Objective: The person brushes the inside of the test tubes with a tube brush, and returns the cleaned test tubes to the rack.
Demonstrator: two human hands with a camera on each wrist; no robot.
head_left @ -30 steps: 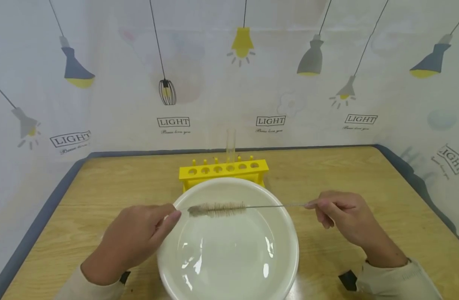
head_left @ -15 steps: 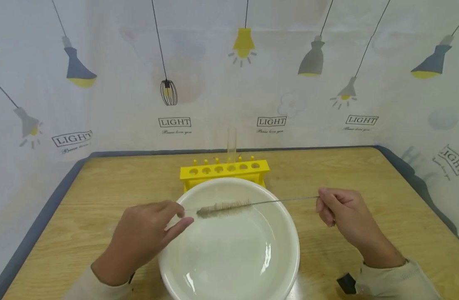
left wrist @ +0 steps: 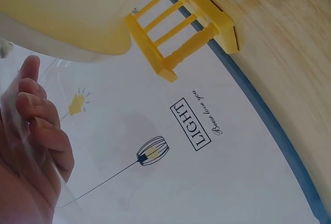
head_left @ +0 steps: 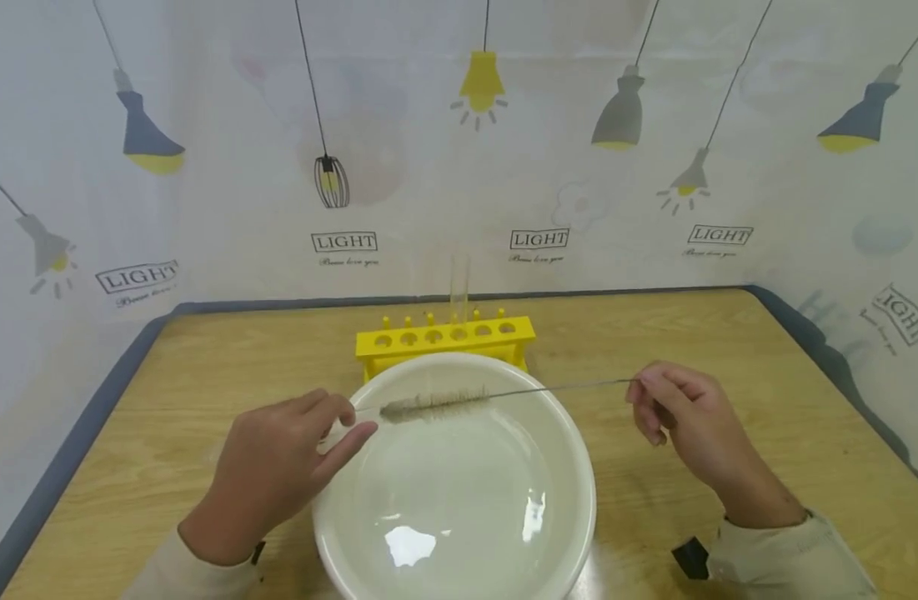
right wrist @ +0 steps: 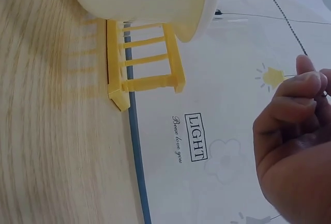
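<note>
While tube [head_left: 459, 290] in rack [head_left: 445, 335], brush [head_left: 436, 405] over basin [head_left: 466, 492]

This looks like a lab corner: a yellow rack [head_left: 445, 335], a glass tube [head_left: 459, 287] and a long brush [head_left: 438, 406] appear at one table [head_left: 736, 342].

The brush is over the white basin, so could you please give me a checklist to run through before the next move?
1. Right hand pinching the brush by its wire handle: ok.
2. Bristles above the white basin: ok.
3. Left hand holding the clear tube: ok, fingers curled round it.
4. Bristle tip inside that tube: cannot tell, walls too faint.
5. Yellow rack upright behind: ok, one standing tube in it.
</note>
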